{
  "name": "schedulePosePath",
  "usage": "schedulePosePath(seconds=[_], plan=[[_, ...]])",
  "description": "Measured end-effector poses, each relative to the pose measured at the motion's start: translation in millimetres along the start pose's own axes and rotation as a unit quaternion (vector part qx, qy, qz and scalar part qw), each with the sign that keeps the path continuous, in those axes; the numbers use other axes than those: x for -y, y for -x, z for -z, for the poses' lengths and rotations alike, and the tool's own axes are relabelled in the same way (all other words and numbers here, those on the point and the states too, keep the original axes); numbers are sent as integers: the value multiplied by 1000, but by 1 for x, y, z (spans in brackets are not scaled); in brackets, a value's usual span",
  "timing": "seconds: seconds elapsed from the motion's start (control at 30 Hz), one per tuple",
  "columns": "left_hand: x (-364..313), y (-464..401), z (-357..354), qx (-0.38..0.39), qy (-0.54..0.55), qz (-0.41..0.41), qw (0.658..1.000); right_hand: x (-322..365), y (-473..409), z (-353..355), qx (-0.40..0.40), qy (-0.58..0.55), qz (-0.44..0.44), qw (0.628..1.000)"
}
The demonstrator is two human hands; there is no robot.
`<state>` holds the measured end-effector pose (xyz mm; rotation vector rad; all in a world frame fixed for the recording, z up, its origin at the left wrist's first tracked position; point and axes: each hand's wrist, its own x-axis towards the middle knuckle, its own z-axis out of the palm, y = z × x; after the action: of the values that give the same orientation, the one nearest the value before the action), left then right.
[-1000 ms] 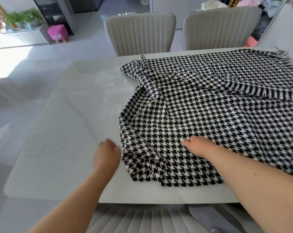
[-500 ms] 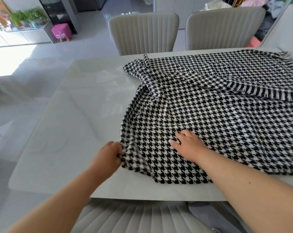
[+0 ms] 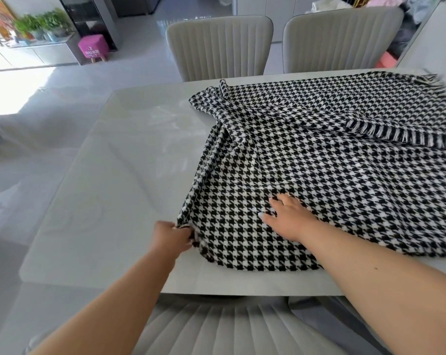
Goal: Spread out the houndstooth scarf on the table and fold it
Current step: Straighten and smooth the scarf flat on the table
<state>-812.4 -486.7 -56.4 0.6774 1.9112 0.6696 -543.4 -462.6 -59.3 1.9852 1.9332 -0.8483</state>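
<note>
The black-and-white houndstooth scarf (image 3: pixel 332 170) lies in loose folds over the right half of the pale glossy table (image 3: pixel 109 190). Its fringed end crosses the far right. My left hand (image 3: pixel 172 238) grips the scarf's near left edge, fingers curled into the cloth. My right hand (image 3: pixel 287 216) rests flat on top of the scarf a little to the right, fingers spread and pressing the fabric down. The scarf's right part runs out of view.
Two beige ribbed chairs (image 3: pixel 219 47) stand at the table's far side, and another chair back (image 3: pixel 216 326) sits right below me at the near edge. A pink stool (image 3: pixel 92 48) and plants are far off at the back left.
My left hand reached the scarf's near left edge and took hold of it. My right hand opened flat on the cloth and slid slightly left and away from me.
</note>
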Motion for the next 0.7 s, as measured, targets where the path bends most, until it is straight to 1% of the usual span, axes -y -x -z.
schedulePosePath(seconds=[0.03,0.1,0.17,0.2,0.27,0.3,0.33,0.4,0.47,0.53,0.57,0.63,0.7], plan=[[1,4,-4,-6,-36,-49,998,0,1,0,2,0,-1,1000],[2,13,-9,-40,-95,-147,984,1,1,0,4,1,0,1000],[0,17,-12,-51,-111,-235,964,2,1,0,9,-3,-2,1000],[4,12,-14,-40,-133,-280,950,3,0,0,12,-6,-4,1000],[8,5,-16,-2,-246,-333,910,3,-1,1,18,-12,-9,1000],[11,0,-16,11,-305,-336,891,3,-1,1,19,-13,-12,1000],[14,-5,-17,22,-343,-323,882,3,-1,1,20,-13,-13,1000],[18,-10,-19,16,-385,-299,873,3,-2,-1,20,-9,-15,1000],[17,-11,-24,-2,-402,-306,863,3,-2,-2,20,-3,-15,1000],[12,-13,-25,8,-375,-309,874,3,-3,-3,20,0,-13,1000],[9,-14,-21,32,-354,-309,882,3,-3,-2,20,-3,-14,1000],[5,-15,-4,113,-313,-307,892,3,-4,0,25,-9,-17,999],[2,-18,28,188,-309,-302,882,2,-4,2,32,-8,-18,999]])
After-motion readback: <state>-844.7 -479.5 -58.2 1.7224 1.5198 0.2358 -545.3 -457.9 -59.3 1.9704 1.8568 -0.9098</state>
